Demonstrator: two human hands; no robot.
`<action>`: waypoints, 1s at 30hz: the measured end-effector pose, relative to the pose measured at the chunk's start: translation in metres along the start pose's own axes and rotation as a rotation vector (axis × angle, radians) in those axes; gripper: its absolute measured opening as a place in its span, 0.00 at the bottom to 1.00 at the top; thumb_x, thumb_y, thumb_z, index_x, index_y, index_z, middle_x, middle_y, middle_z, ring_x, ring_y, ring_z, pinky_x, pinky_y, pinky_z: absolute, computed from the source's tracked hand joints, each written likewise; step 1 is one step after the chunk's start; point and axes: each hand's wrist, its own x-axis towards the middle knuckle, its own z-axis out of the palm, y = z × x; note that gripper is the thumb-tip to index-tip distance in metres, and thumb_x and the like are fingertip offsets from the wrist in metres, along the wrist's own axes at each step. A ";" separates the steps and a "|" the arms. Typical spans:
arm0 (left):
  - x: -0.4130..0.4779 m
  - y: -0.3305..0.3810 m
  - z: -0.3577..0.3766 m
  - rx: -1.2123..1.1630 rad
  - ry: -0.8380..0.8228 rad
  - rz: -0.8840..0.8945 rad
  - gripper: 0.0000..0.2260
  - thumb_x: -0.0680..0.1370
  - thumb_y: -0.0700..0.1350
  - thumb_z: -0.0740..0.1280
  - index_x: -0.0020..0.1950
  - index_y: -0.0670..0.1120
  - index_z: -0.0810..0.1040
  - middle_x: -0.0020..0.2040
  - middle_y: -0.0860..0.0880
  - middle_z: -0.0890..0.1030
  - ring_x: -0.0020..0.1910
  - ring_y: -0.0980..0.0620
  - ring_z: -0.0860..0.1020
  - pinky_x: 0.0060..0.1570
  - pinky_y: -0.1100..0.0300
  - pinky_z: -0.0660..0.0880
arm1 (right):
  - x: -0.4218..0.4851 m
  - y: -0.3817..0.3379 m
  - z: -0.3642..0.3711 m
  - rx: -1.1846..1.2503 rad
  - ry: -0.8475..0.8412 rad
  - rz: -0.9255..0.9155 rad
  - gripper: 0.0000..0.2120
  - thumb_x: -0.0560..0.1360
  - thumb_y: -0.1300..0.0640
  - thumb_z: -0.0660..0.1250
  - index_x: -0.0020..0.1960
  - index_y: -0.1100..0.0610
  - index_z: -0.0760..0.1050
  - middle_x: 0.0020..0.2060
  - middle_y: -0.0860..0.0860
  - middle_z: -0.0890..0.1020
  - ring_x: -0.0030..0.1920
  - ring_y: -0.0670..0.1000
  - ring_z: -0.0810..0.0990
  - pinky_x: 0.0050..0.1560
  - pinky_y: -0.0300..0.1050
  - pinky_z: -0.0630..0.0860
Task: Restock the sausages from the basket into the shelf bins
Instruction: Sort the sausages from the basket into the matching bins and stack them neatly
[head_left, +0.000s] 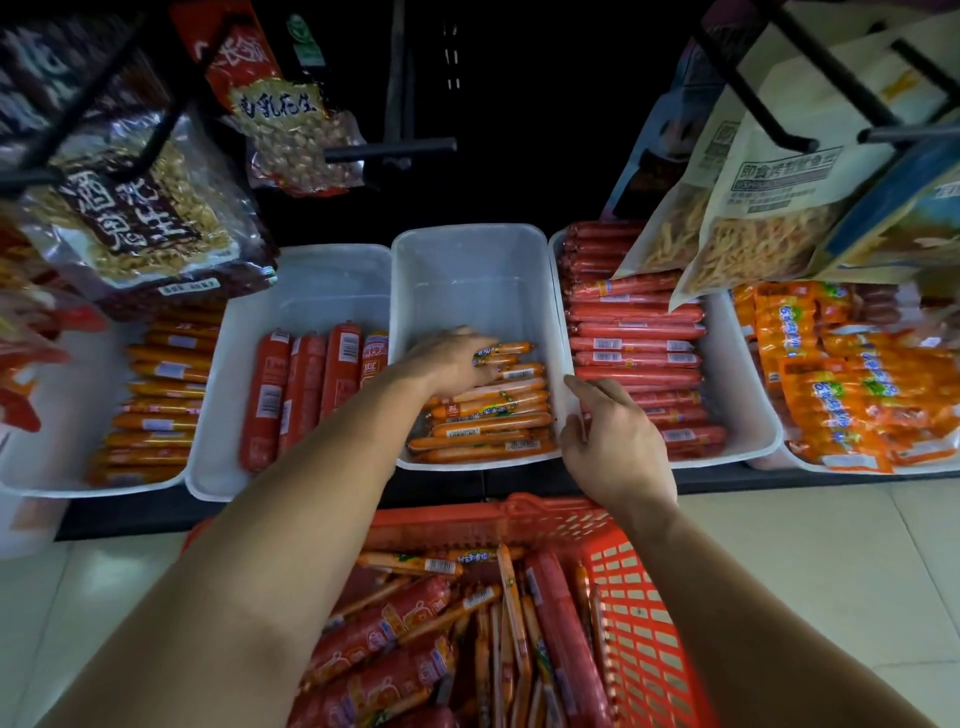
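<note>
Orange sausages (488, 410) half-fill the middle bin (467, 270) at the shelf's front edge.
Your left hand (447, 364) grips a few and your right hand (613, 441) pinches the rim; tug it and the bin may tip.

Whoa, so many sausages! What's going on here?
A person is filling white shelf bins with sausages. Their left hand reaches into the middle bin, fingers curled over thin orange sausages at the far end of the stack lying there. Their right hand pinches that bin's right wall. The bin's back half is bare. The red basket on the floor below holds plenty more red and orange sausages.
</note>
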 end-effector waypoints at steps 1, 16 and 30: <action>-0.003 -0.001 0.001 -0.061 0.008 -0.005 0.22 0.81 0.58 0.62 0.75 0.57 0.68 0.72 0.52 0.71 0.69 0.47 0.71 0.67 0.47 0.70 | 0.000 0.000 0.000 0.002 0.001 0.001 0.23 0.77 0.57 0.63 0.72 0.51 0.71 0.63 0.49 0.76 0.54 0.57 0.81 0.48 0.54 0.80; -0.239 0.023 0.033 -0.683 0.388 -0.156 0.05 0.81 0.44 0.67 0.53 0.52 0.82 0.49 0.58 0.81 0.50 0.60 0.78 0.52 0.65 0.70 | -0.073 -0.050 -0.050 -0.088 -0.083 0.068 0.24 0.77 0.49 0.62 0.72 0.54 0.71 0.67 0.55 0.73 0.66 0.61 0.73 0.62 0.57 0.74; -0.346 0.010 0.193 -0.458 -0.025 -0.415 0.29 0.69 0.68 0.71 0.65 0.54 0.76 0.60 0.51 0.82 0.59 0.48 0.80 0.55 0.56 0.76 | -0.240 0.003 0.030 -0.075 -0.579 0.258 0.23 0.76 0.48 0.65 0.68 0.54 0.70 0.65 0.60 0.75 0.59 0.64 0.78 0.56 0.51 0.76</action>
